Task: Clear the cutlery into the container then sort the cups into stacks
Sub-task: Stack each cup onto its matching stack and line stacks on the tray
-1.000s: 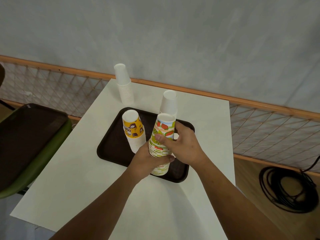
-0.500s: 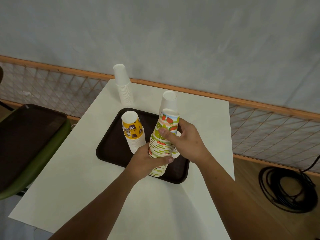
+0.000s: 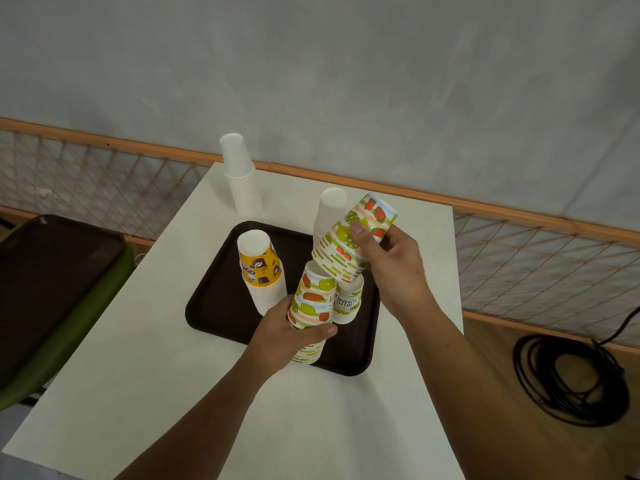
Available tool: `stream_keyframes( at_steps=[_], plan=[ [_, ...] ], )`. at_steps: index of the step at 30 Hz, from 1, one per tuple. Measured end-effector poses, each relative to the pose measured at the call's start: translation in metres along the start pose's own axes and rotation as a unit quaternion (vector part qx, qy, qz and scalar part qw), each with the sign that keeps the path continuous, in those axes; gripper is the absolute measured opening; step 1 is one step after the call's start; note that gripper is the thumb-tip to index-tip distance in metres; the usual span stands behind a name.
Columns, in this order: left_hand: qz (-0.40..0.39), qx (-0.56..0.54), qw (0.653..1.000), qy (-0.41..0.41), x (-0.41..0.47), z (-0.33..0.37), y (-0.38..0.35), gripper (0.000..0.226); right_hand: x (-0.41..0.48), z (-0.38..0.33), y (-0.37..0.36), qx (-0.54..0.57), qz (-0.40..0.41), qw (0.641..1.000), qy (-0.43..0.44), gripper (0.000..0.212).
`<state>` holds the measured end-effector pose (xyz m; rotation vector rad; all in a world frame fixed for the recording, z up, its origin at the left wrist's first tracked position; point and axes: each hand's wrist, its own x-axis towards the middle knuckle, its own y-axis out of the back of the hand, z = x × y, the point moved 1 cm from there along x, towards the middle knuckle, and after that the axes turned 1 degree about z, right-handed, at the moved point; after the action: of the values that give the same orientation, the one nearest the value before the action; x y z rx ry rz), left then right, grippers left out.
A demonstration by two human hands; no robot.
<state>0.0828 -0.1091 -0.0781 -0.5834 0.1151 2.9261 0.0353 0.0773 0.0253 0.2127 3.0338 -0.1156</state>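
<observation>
A dark brown tray (image 3: 221,306) lies on the white table (image 3: 145,375). My left hand (image 3: 287,336) grips the lower fruit-print cup stack (image 3: 311,299), upside down at the tray's front. My right hand (image 3: 391,265) holds the upper fruit-print cup stack (image 3: 353,237), lifted off and tilted to the right. Behind them stands a short stack with "SUMMER" lettering (image 3: 348,303) and a white cup stack (image 3: 329,213). A yellow-topped cup stack (image 3: 261,268) stands at the tray's left. A tall white cup stack (image 3: 240,174) stands on the table beyond the tray.
A green chair with a dark tray on it (image 3: 52,289) is at the left. A coiled black cable (image 3: 568,379) lies on the wooden floor at the right. A wire-mesh panel with a wooden rail (image 3: 519,268) runs behind the table.
The single fruit-print stack has split: my right hand pulled the upper part up and to the right, tilting it, while my left hand kept the lower part on the tray.
</observation>
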Motion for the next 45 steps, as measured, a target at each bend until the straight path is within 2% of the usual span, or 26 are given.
stream_keyframes(
  at_steps=[3, 8, 10, 16, 24, 31, 33, 35, 37, 39, 40, 42, 45],
  plan=[
    [0.003, -0.013, 1.0, 0.0, 0.002, 0.0, 0.003, 0.053, 0.003, -0.002, 0.01, 0.007, 0.049, 0.998, 0.028, 0.041],
    [0.015, -0.037, 0.999, -0.001, 0.0, -0.005, 0.009, 0.063, 0.008, 0.017, 0.021, -0.063, 0.09, 0.991, 0.074, 0.037],
    [0.015, -0.045, 0.999, -0.003, 0.0, -0.008, 0.012, 0.07, 0.008, 0.03, 0.02, -0.11, 0.078, 0.988, 0.079, 0.038],
    [0.008, -0.047, 0.999, -0.005, 0.001, -0.009, 0.016, 0.067, 0.004, 0.078, 0.018, -0.245, 0.045, 0.965, 0.077, 0.045],
    [-0.01, -0.046, 0.999, 0.006, 0.002, -0.003, 0.018, 0.071, 0.012, 0.133, 0.018, -0.317, 0.003, 0.948, 0.017, 0.065],
    [-0.029, -0.057, 0.998, 0.011, 0.001, 0.005, 0.014, 0.065, 0.02, 0.132, 0.022, -0.336, -0.043, 0.941, 0.006, 0.063],
    [-0.042, -0.062, 0.997, 0.017, -0.001, 0.007, 0.012, 0.061, 0.017, 0.132, 0.027, -0.349, -0.061, 0.935, 0.004, 0.072],
    [-0.052, -0.063, 0.996, 0.024, -0.001, 0.008, 0.011, 0.061, 0.014, 0.129, 0.031, -0.372, -0.033, 0.927, 0.02, 0.085],
    [-0.056, -0.061, 0.996, 0.024, -0.002, 0.01, 0.01, 0.061, 0.003, 0.111, 0.03, -0.367, 0.043, 0.927, 0.058, 0.079],
    [-0.055, -0.056, 0.997, 0.023, -0.002, 0.012, 0.008, 0.062, -0.011, 0.087, 0.023, -0.315, 0.105, 0.933, 0.138, 0.058],
    [-0.053, -0.053, 0.997, 0.021, -0.002, 0.014, 0.007, 0.063, -0.019, 0.074, 0.017, -0.294, 0.106, 0.934, 0.175, 0.046],
    [-0.056, -0.045, 0.997, 0.016, -0.003, 0.017, 0.005, 0.066, -0.029, 0.055, 0.004, -0.28, 0.036, 0.942, 0.183, 0.033],
    [-0.072, -0.025, 0.997, 0.003, -0.004, 0.02, 0.003, 0.066, -0.032, 0.043, -0.013, -0.259, -0.138, 0.954, 0.058, 0.025]
  ],
)
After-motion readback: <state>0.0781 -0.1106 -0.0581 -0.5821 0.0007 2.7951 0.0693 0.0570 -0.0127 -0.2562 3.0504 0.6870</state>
